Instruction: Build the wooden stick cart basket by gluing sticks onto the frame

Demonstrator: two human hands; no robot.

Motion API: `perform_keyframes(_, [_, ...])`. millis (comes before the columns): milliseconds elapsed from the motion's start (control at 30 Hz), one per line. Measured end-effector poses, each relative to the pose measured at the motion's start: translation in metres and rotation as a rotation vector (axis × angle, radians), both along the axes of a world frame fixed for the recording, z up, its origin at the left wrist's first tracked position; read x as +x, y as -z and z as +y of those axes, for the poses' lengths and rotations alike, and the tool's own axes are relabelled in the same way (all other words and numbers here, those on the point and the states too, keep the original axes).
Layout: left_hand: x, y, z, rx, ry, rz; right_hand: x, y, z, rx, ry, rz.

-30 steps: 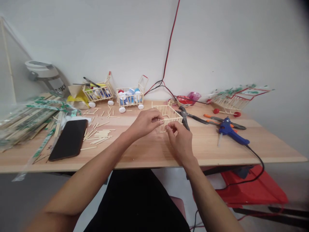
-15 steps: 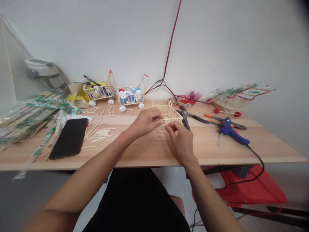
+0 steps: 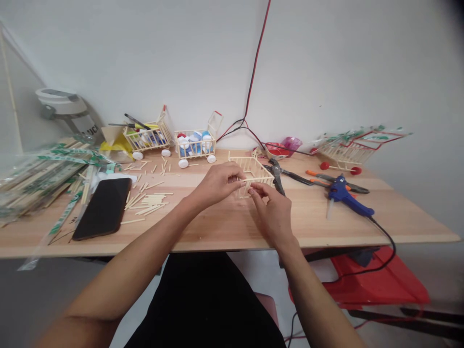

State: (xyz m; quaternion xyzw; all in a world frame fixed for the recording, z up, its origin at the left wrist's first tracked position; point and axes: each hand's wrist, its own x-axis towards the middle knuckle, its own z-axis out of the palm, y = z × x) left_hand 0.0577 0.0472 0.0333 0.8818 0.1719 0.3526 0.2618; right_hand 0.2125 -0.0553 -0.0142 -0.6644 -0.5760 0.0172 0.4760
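A small basket frame made of thin wooden sticks (image 3: 266, 168) stands on the table in front of me. My left hand (image 3: 222, 181) is closed at its near left side, thumb and fingers pinching the front rail. Lower on the front side, my right hand (image 3: 273, 210) pinches what looks like a short upright stick between thumb and index finger; the fingertips hide most of it. Both hands are close together and touch the frame. Black-handled pliers (image 3: 276, 171) lie just to the right of the basket.
Short cut sticks (image 3: 154, 200) lie left, beside a phone (image 3: 103, 208) and bagged long sticks (image 3: 43, 179). Two white-wheeled stick carts (image 3: 148, 137) stand behind, with a red-wheeled cart (image 3: 357, 153) far right. A blue glue gun (image 3: 348, 195) with a cord lies at right.
My right thumb and index finger have shifted very slightly at the basket's front side. The left hand keeps its grip, and the view has moved a little.
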Motion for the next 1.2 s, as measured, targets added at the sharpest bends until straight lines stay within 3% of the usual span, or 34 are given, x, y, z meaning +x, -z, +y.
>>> perform_keyframes(467, [0.0005, 0.001, 0.0004, 0.008, -0.004, -0.012, -0.0041, -0.0085, 0.0044, -0.103, -0.018, 0.177])
perform_keyframes(1200, [-0.0016, 0.0033, 0.0013, 0.0, 0.0, -0.031, -0.0074, -0.0077, 0.0002, -0.052, -0.042, 0.111])
